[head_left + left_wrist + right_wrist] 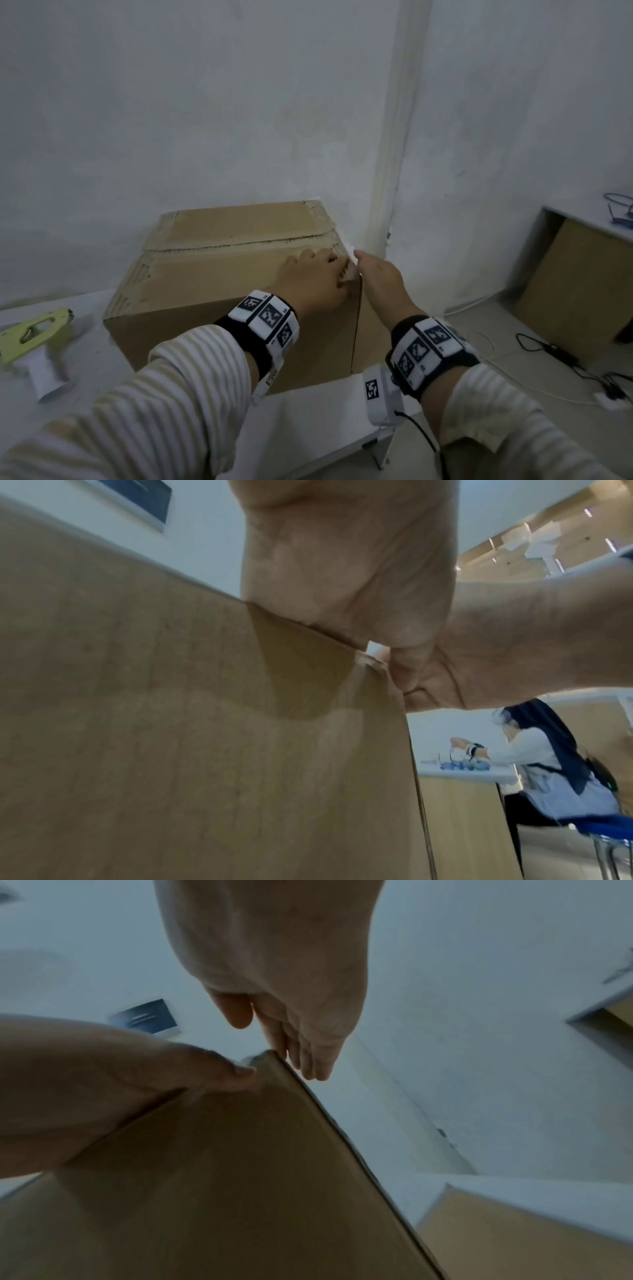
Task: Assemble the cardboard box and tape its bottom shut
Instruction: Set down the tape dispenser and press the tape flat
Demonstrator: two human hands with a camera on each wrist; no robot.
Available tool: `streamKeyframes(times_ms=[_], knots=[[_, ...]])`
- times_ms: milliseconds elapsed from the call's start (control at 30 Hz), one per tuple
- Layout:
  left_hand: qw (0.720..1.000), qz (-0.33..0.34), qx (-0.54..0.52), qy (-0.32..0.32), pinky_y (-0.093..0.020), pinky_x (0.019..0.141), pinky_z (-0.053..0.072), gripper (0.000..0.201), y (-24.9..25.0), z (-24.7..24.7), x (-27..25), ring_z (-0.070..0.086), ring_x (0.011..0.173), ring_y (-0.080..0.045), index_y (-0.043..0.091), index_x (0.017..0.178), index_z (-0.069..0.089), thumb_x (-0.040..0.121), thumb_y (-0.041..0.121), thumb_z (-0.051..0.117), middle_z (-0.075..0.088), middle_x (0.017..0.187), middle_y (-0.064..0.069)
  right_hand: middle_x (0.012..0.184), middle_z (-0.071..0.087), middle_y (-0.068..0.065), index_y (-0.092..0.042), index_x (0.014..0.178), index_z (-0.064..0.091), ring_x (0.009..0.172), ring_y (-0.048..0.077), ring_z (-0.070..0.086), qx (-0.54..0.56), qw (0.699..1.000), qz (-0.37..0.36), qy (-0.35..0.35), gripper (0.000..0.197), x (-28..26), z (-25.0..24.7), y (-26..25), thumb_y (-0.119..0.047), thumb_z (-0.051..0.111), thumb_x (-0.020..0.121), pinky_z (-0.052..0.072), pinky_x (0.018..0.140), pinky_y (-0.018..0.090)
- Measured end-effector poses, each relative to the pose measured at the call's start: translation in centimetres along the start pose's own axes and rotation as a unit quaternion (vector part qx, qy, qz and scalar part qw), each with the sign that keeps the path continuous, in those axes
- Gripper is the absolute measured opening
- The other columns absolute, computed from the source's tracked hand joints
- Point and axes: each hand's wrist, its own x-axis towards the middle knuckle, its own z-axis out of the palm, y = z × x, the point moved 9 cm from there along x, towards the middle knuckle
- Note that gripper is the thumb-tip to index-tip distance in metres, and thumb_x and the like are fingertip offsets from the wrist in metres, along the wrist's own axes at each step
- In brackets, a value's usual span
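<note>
A brown cardboard box [222, 270] stands on the white table [325, 411] with its flaps folded shut on top and a seam running across. My left hand [315, 277] lies on the box's top at the near right corner, its fingers pressing a bit of clear tape there. In the right wrist view the left thumb [236, 1074] pushes against the box [240, 1177] just below that corner. My right hand [376, 274] reaches along the box's right side, fingers straight [308, 1056] beside the corner edge, holding nothing. A darker tape patch [298, 669] shows under the left palm [342, 561].
A yellow-green tape dispenser [30, 337] lies on the table left of the box. The box sits close to the wall corner [387, 205]. A second desk [582, 226] stands at right with cables [548, 349] on the floor. A seated person [555, 764] works behind.
</note>
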Motion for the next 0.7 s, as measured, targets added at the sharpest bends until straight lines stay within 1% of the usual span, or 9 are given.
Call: streamKeyframes(times_ms=[100,167,233,300,333,400,467,600,700], knots=[[0.997,-0.012,-0.07,-0.025,-0.053,0.109,0.025,0.053,-0.4,0.1,0.5,0.032,0.135,-0.025,0.028,0.145,0.029,0.094,0.041,0.024,0.034,0.149,0.001,0.119,0.062,0.017,-0.008,0.109,0.06,0.104,0.029,0.057,-0.082,0.995,-0.01,-0.05,0.027,1.6,1.2,-1.7,-0.006,0.038,0.094,0.04,0.08,0.029],[0.996,-0.013,-0.077,-0.042,-0.056,0.107,0.023,0.053,-0.6,0.4,0.8,0.032,0.136,-0.021,0.027,0.146,0.028,0.094,0.036,0.02,0.035,0.149,0.002,0.121,0.062,0.021,-0.002,0.114,0.06,0.107,0.032,0.057,-0.128,0.988,-0.015,-0.091,0.032,2.2,2.2,-2.1,0.0,0.037,0.092,0.044,0.085,0.033],[0.996,-0.02,-0.068,-0.05,-0.056,0.106,0.023,0.053,-0.9,0.5,1.2,0.031,0.137,-0.021,0.026,0.146,0.027,0.095,0.037,0.019,0.034,0.15,0.003,0.126,0.06,0.019,-0.004,0.123,0.058,0.114,0.031,0.056,-0.169,0.979,-0.031,-0.107,0.037,2.7,2.4,-2.3,0.0,0.038,0.092,0.044,0.093,0.032],[0.995,-0.037,-0.07,-0.061,-0.056,0.106,0.022,0.052,-1.1,0.6,1.6,0.031,0.137,-0.022,0.025,0.146,0.026,0.096,0.037,0.02,0.034,0.15,0.002,0.128,0.059,0.018,-0.006,0.127,0.056,0.115,0.031,0.055,-0.215,0.966,-0.043,-0.136,0.037,3.6,2.7,-2.1,-0.002,0.038,0.094,0.043,0.094,0.031],[0.995,-0.043,-0.07,-0.064,-0.056,0.106,0.023,0.052,-1.2,0.6,1.9,0.031,0.136,-0.023,0.025,0.146,0.026,0.096,0.037,0.021,0.035,0.149,0.001,0.126,0.059,0.019,-0.006,0.126,0.055,0.113,0.031,0.056,-0.233,0.96,-0.049,-0.147,0.035,3.9,2.8,-2.3,-0.003,0.038,0.095,0.044,0.093,0.032],[0.995,-0.052,-0.062,-0.066,-0.056,0.104,0.026,0.052,-1.3,0.5,2.4,0.033,0.133,-0.023,0.025,0.145,0.026,0.095,0.037,0.024,0.036,0.147,0.0,0.121,0.06,0.021,-0.005,0.124,0.054,0.105,0.031,0.058,-0.253,0.95,-0.054,-0.177,0.032,4.8,3.2,-2.4,-0.006,0.037,0.097,0.046,0.084,0.033],[0.992,-0.072,-0.064,-0.076,-0.058,0.105,0.025,0.054,-1.5,0.6,3.0,0.032,0.134,-0.024,0.024,0.146,0.025,0.094,0.037,0.028,0.034,0.148,0.001,0.121,0.059,0.022,-0.006,0.127,0.049,0.105,0.031,0.058,-0.287,0.933,-0.049,-0.211,0.032,5.8,3.5,-2.4,-0.009,0.035,0.098,0.043,0.079,0.031],[0.989,-0.106,-0.036,-0.101,-0.064,0.107,0.02,0.063,-1.4,1.1,4.3,0.026,0.137,-0.026,0.025,0.149,0.019,0.091,0.037,0.038,0.023,0.154,0.0,0.132,0.052,0.022,-0.005,0.138,0.037,0.118,0.033,0.051,-0.357,0.897,-0.064,-0.253,0.039,8.1,4.0,-2.5,-0.007,0.031,0.099,0.04,0.092,0.032],[0.985,-0.144,-0.042,-0.087,-0.06,0.113,0.015,0.064,-1.4,0.5,5.0,0.024,0.141,-0.024,0.023,0.15,0.018,0.091,0.036,0.042,0.02,0.156,-0.001,0.134,0.05,0.022,-0.001,0.134,0.04,0.12,0.033,0.05,-0.383,0.879,-0.082,-0.272,0.036,9.7,4.3,-2.8,-0.006,0.032,0.099,0.039,0.092,0.031]])
